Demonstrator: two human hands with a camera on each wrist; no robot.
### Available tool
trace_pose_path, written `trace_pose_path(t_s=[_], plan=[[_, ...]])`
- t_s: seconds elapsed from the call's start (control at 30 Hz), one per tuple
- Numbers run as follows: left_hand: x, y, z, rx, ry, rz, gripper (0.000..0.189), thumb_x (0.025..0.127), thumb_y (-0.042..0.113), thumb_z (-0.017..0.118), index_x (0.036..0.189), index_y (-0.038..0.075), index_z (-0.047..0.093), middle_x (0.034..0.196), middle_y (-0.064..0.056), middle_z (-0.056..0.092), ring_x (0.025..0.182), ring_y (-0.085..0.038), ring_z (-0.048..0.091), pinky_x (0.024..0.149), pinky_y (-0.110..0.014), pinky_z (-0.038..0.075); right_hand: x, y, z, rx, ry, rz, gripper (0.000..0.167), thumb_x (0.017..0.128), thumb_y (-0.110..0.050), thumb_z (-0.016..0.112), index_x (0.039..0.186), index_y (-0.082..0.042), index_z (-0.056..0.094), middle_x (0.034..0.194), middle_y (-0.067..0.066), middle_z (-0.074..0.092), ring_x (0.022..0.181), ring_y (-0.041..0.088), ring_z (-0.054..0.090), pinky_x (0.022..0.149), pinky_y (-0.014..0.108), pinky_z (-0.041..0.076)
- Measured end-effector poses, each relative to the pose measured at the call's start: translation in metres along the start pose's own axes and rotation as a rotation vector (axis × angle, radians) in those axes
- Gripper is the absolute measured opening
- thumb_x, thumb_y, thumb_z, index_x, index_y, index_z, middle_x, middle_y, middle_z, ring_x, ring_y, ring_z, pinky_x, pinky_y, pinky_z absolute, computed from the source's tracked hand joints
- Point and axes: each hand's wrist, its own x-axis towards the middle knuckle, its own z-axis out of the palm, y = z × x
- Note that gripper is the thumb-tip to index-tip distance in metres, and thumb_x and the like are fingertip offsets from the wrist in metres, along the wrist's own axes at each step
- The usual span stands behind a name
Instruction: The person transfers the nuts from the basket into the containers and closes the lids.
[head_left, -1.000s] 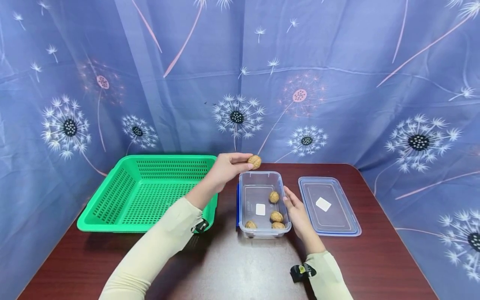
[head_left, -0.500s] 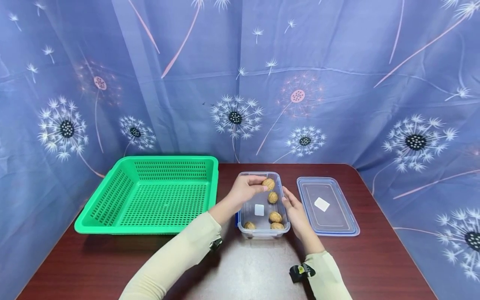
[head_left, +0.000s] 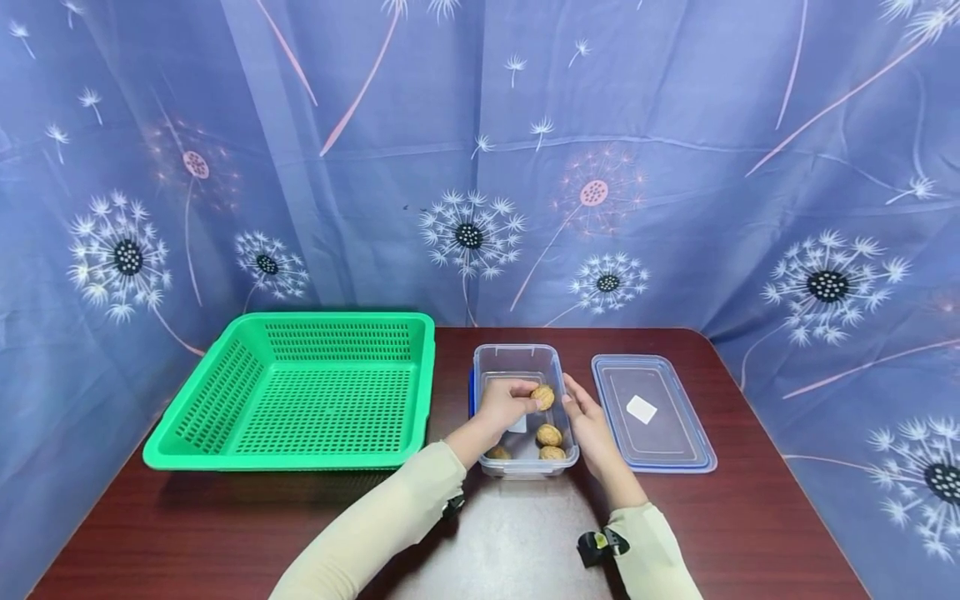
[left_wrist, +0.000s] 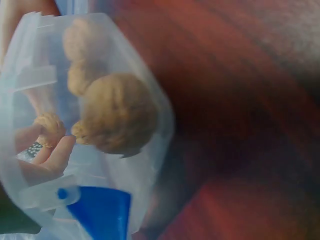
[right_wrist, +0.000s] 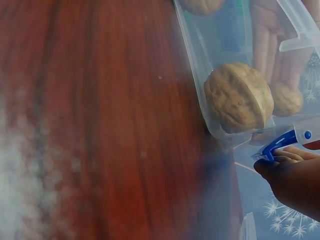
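Note:
Inside the clear plastic container (head_left: pixel 525 354), my left hand (head_left: pixel 501 410) pinches a walnut (head_left: pixel 543 397) between thumb and fingertips, near the right wall. In the left wrist view that walnut (left_wrist: pixel 50 129) shows through the plastic. Two more walnuts lie at the container's front right, one (head_left: pixel 549 435) behind the other (head_left: pixel 552 454), and a further walnut (head_left: pixel 498 452) is at the front left, partly covered by my left wrist. My right hand (head_left: pixel 592 425) holds the container's right side, thumb at the rim. In the right wrist view its fingers are around a blue latch (right_wrist: pixel 285 142).
A green slotted basket (head_left: pixel 288 461) stands to the left on the dark red wooden table (head_left: pixel 480 558). The container's lid (head_left: pixel 652 433), clear with a blue seal and a white label, lies to the right. A blue dandelion-print curtain (head_left: pixel 360 208) hangs behind the table.
My left hand has carried the walnut from above the container's back edge down into it, toward the front right, where it now hides another walnut. The right hand has stayed at the container's side.

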Motion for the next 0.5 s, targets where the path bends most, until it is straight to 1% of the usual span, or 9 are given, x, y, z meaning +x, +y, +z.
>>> trace_pose_path(t_s=[0.13,0.2,0.33,0.4,0.5], plan=[[0.000,-0.010,0.004,0.014,0.005,0.019,0.027,0.077,-0.007,0.073,0.104,-0.006,0.071,0.099,-0.018,0.071,0.089,-0.021,0.068,0.075,-0.026,0.056,0.000,0.001,-0.001,0.002,0.004,-0.003,0.048,0.104,-0.009,0.036,0.149,0.001,0.028,0.152,0.024,0.029,0.140,0.036,0.026,0.116,0.047,0.019],[-0.001,-0.012,0.005,0.020,0.004,0.022,0.026,0.077,-0.009,0.072,0.102,-0.008,0.071,0.097,-0.019,0.071,0.085,-0.020,0.068,0.071,-0.025,0.056,0.000,0.000,-0.001,0.003,0.003,-0.005,0.048,0.104,-0.009,0.036,0.150,0.001,0.028,0.152,0.024,0.029,0.141,0.036,0.026,0.116,0.047,0.019],[-0.003,-0.015,0.008,0.068,0.008,0.033,0.023,0.076,-0.008,0.073,0.099,-0.009,0.071,0.091,-0.018,0.072,0.076,-0.014,0.065,0.065,-0.022,0.055,0.000,0.001,0.000,-0.001,0.003,-0.008,0.047,0.104,-0.008,0.036,0.149,0.001,0.028,0.152,0.024,0.030,0.140,0.036,0.027,0.116,0.047,0.019],[-0.003,-0.016,0.009,0.099,0.014,0.035,0.022,0.076,-0.006,0.074,0.098,-0.008,0.072,0.089,-0.016,0.072,0.073,-0.012,0.063,0.064,-0.021,0.054,0.001,0.001,0.000,-0.006,0.002,-0.007,0.047,0.104,-0.008,0.036,0.149,0.001,0.029,0.152,0.023,0.030,0.140,0.036,0.027,0.116,0.048,0.020],[-0.003,-0.016,0.010,0.127,0.018,0.042,0.021,0.076,-0.005,0.074,0.097,-0.008,0.072,0.088,-0.016,0.072,0.073,-0.012,0.062,0.064,-0.021,0.053,0.001,0.002,0.000,-0.009,0.002,-0.010,0.047,0.104,-0.008,0.035,0.149,0.001,0.028,0.152,0.023,0.030,0.140,0.036,0.027,0.116,0.048,0.020]])
